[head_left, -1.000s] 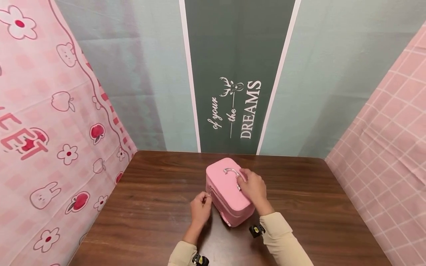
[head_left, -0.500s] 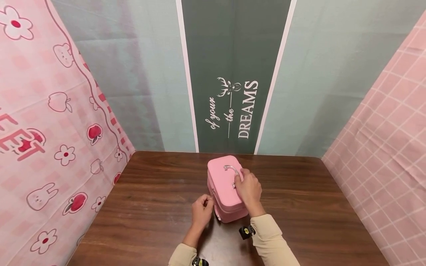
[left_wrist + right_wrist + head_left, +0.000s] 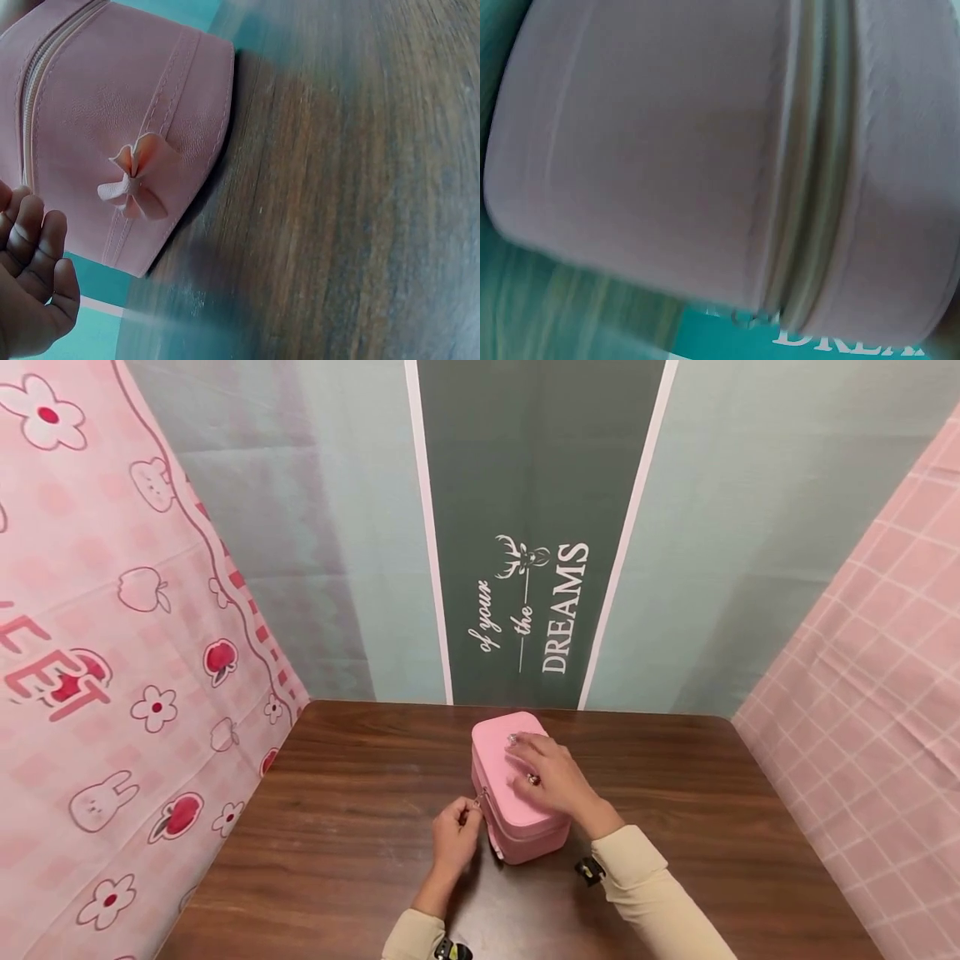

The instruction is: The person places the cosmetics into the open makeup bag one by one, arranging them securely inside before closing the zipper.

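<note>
A pink zippered cosmetic case [image 3: 497, 760] stands closed-lidded on the table, turned slightly. At its left side my left hand [image 3: 456, 837] pinches the small metal zipper pull [image 3: 482, 795]. In the left wrist view, the curled fingers of that hand [image 3: 34, 270] are beside the zipper [image 3: 30, 112], and a pink bow [image 3: 133, 180] decorates the case wall. My right hand [image 3: 557, 777] lies over the lid with its fingers spread, covering most of the silver handle [image 3: 512, 739]. The right wrist view shows the case wall [image 3: 660, 150] with parted-looking zipper edges [image 3: 810, 172], blurred.
The dark wooden table [image 3: 360, 777] extends around the case on all sides. Behind it hangs a green-and-grey curtain [image 3: 517, 460] with white lettering. Pink patterned cloths, one on the left [image 3: 150, 635] and one on the right [image 3: 862, 677], flank the table.
My right hand has let go of the handle and spread over the lid. The case has turned a little and shifted slightly. My left hand stays at the zipper pull.
</note>
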A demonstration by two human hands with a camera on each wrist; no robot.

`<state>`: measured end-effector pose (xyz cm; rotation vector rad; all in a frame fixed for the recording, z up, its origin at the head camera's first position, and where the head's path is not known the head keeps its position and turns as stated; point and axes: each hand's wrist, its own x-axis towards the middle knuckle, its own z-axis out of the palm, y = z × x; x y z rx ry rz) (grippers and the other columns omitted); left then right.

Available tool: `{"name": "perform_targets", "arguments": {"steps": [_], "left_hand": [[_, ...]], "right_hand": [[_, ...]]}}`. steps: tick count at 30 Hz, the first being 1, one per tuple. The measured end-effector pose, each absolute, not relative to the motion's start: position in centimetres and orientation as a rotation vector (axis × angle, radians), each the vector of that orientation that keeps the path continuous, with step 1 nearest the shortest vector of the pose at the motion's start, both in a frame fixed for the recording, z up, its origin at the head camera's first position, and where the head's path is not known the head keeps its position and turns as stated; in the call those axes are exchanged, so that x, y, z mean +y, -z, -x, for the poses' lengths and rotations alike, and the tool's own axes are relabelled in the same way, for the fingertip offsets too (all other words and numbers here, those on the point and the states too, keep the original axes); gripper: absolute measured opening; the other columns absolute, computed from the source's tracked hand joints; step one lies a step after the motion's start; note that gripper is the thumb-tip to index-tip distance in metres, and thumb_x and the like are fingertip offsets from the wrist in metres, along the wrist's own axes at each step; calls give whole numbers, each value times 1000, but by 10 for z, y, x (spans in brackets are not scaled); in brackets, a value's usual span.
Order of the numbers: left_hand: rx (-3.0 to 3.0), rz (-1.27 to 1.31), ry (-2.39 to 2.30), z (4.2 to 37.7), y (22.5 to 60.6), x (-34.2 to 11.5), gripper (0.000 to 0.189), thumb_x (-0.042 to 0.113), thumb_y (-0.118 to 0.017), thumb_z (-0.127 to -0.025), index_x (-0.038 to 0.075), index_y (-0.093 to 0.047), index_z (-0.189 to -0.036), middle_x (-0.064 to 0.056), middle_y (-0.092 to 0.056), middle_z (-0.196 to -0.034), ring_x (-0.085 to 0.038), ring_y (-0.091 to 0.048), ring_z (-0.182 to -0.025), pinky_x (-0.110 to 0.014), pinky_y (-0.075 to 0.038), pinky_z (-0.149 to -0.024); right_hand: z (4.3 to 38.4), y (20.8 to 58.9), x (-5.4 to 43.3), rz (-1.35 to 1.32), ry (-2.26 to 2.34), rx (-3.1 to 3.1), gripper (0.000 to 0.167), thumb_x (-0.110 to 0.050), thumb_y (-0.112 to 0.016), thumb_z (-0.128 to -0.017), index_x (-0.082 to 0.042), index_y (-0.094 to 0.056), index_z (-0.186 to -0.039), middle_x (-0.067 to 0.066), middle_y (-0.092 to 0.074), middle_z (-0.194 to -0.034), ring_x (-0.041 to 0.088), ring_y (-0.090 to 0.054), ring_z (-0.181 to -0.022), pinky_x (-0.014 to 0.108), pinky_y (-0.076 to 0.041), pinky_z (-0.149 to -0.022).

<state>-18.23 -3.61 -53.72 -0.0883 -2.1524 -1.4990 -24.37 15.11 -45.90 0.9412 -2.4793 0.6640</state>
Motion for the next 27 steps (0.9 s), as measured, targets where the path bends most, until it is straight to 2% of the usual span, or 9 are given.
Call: {"name": "perform_targets", "arguments": {"steps": [4, 8, 16, 23, 27], "left_hand": [[-2150, 87, 1505, 182, 539, -36, 19, 1, -61, -74, 15, -58, -62, 16, -41, -54, 0, -38, -49, -20, -32, -45], [-2157, 98, 1508, 183, 538, -36, 18, 2, -61, -75, 15, -59, -63, 16, -42, -54, -1, -39, -49, -20, -33, -45], [-2159, 149, 1474, 182, 537, -34, 18, -1, -59, -73, 13, -58, -62, 16, -42, -55, 0, -40, -50, -19, -33, -45], [-2141, 161, 1459, 183, 535, -36, 20, -3, -57, -70, 14, -56, -60, 15, -43, -56, -1, -41, -50, -18, -34, -44], [-2151, 139, 1446, 183, 535, -39, 20, 0, -58, -70, 15, -55, -59, 17, -40, -56, -1, -39, -50, -18, -32, -44]], "right_hand": [[244, 463, 158, -1090, -592, -2455, 42, -34, -67, -79, -11, -66, -114, 17, -50, -130, 36, -43, -120, 56, -35, -88], [243, 468, 159, -1036, -588, -2461, 34, -30, -64, -81, -13, -68, -111, 15, -51, -130, 40, -42, -120, 59, -34, -90], [233, 469, 142, -675, -608, -2538, 26, -16, -61, -82, -10, -70, -106, 12, -56, -126, 41, -47, -117, 56, -32, -95], [223, 468, 113, -219, -519, -2598, 28, -19, -58, -85, -7, -69, -107, 16, -55, -126, 44, -45, -115, 58, -30, -94], [221, 468, 105, -98, -540, -2601, 28, -19, -57, -87, -6, -68, -108, 17, -53, -127, 44, -42, -117, 58, -28, -94]]}}
